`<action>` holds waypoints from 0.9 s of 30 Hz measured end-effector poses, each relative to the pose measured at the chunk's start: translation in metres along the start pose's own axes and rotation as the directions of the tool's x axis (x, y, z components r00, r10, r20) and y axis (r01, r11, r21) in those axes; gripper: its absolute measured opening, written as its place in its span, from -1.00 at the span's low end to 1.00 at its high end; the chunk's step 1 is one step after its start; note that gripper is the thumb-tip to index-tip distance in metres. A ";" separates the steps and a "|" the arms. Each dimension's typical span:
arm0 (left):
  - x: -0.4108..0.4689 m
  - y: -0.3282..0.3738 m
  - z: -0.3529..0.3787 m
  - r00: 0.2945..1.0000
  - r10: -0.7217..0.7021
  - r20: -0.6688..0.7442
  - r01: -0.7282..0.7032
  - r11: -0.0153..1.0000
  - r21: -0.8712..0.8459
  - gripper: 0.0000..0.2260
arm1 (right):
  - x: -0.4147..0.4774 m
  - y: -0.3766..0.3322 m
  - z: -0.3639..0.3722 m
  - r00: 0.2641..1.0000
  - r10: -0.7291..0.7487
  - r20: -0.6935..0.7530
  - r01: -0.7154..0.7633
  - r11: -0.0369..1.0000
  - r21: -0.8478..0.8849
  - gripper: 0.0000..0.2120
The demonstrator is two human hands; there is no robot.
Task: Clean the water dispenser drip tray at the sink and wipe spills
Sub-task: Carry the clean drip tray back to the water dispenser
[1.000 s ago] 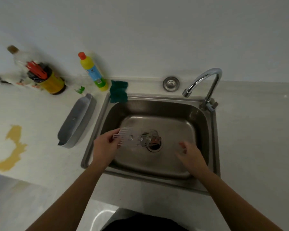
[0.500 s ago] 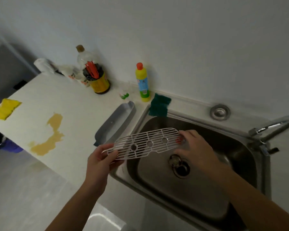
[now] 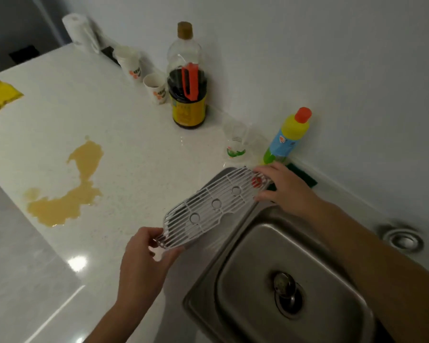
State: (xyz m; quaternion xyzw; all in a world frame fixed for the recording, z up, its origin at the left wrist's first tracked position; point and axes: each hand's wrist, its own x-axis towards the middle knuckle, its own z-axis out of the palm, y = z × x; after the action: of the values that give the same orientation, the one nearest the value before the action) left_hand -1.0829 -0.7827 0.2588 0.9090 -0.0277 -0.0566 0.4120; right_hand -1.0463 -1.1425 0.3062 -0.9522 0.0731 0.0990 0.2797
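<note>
White grate (image 3: 204,211) pinched at its ends by left hand (image 3: 144,264) and right hand (image 3: 286,190), beside the sink (image 3: 255,246). Behind, clear bottle (image 3: 178,91) half full of dark liquid.

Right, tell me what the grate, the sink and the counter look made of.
Grate: probably white plastic, slightly glossy; thin moulded bars and round holes.
Sink: stainless steel, brushed; grey metallic sheen with soft reflections.
Counter: white speckled stone or composite, polished; it mirrors a light. Which of the two, I cannot tell.
</note>
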 end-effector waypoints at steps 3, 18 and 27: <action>0.008 -0.008 0.013 0.999 0.021 0.031 -0.024 0.994 0.107 -0.45 | 0.029 0.002 0.002 0.998 -0.019 0.064 0.021 0.999 -0.033 -0.25; 0.060 -0.031 -0.021 0.983 0.094 0.160 -0.118 0.981 0.151 -0.53 | -0.001 0.018 0.053 0.999 0.050 -0.010 -0.049 0.997 0.067 -0.29; 0.067 -0.028 -0.023 0.983 0.056 0.175 -0.063 0.997 0.037 -0.53 | -0.007 0.022 0.061 0.992 0.122 -0.021 -0.119 0.986 0.121 -0.19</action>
State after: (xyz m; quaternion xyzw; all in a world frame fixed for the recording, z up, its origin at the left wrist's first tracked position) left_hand -1.0134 -0.7537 0.2473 0.9079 -0.0921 -0.1229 0.3900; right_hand -1.0668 -1.1266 0.2459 -0.9289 0.1404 0.0976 0.3284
